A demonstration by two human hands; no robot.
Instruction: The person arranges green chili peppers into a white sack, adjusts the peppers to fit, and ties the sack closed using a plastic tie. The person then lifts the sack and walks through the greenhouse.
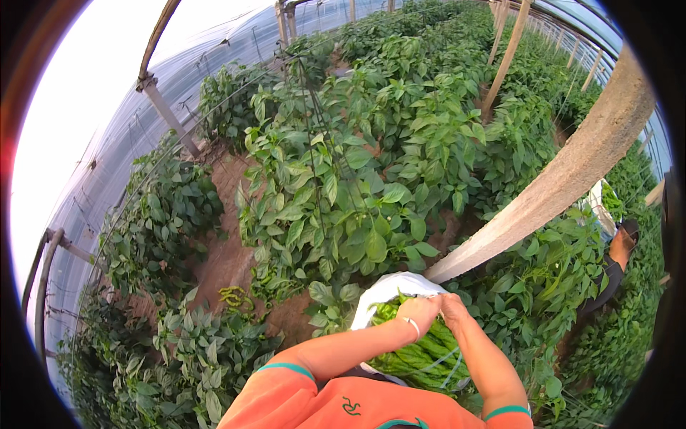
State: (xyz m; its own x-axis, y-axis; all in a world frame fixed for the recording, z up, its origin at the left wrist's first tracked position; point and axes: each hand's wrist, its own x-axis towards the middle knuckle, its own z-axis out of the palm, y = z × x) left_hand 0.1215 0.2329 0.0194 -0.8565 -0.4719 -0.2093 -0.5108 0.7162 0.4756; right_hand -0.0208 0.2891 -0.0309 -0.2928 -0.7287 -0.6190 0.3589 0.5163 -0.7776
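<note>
In front of my body stands a white sack (399, 281) filled with long green peppers (423, 348). My left hand (419, 315), with a pale bracelet at its wrist, is closed at the far rim of the sack. Right beside it, my right hand (454, 309) pinches the same rim, and the fingers of both hands almost touch. The fingertips are partly hidden, so any twine between them cannot be made out. Pale twine (453, 364) runs across the peppers on the side nearer me.
A thick concrete post (541, 187) slants up just beyond the sack. Leafy pepper plants (343, 177) grow in rows around it. Loose peppers (236, 297) lie on the soil path at left. At right, another person's arm (621, 246) is near a second white sack (597, 206) of peppers.
</note>
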